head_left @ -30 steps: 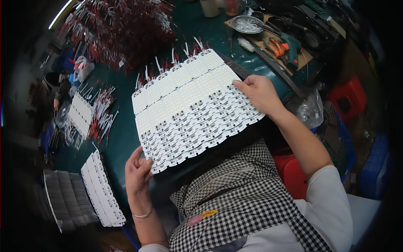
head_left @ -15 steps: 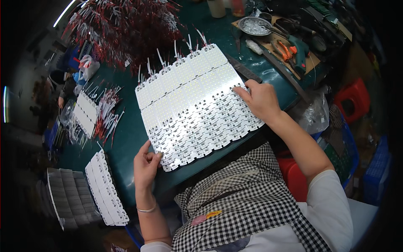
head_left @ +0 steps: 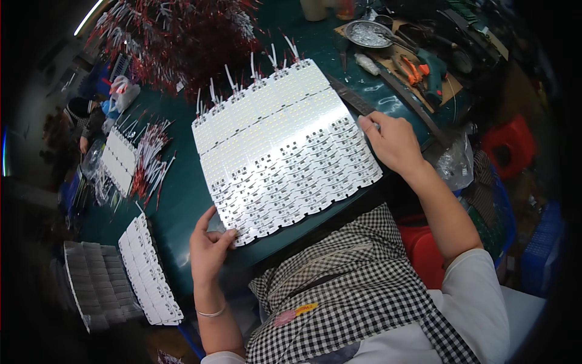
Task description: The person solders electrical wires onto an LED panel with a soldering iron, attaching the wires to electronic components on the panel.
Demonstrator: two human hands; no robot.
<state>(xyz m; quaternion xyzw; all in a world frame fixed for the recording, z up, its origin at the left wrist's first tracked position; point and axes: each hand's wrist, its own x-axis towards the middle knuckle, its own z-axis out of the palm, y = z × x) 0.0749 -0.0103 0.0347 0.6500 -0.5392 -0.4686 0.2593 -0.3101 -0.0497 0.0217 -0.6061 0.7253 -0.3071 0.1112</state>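
A large white LED circuit-board panel (head_left: 276,130) lies tilted before me on the green table, its upper part dotted with small yellowish LEDs. White and red wire leads stick up along its far edge, and its nearer half has rows of small components. With thumb and fingers my left hand (head_left: 209,246) pinches the panel's near left corner. My right hand (head_left: 394,142) is closed beside the panel's right edge, thumb tip close to that edge. Whatever its curled fingers grip is hidden. The end of a dark metal bar (head_left: 350,97) passes just beyond the right hand.
A big heap of red and white wires (head_left: 176,42) stands at the back left. More white boards (head_left: 150,273) and grey stacked panels (head_left: 100,285) are at lower left. A metal bowl (head_left: 368,34), orange-handled pliers (head_left: 412,71) and a green tool (head_left: 433,76) lie at upper right. Red stool (head_left: 509,142) at right.
My right hand has slid off the panel's face to the right, its thumb now at the edge. The left hand still holds the corner, and the panel has shifted slightly left.
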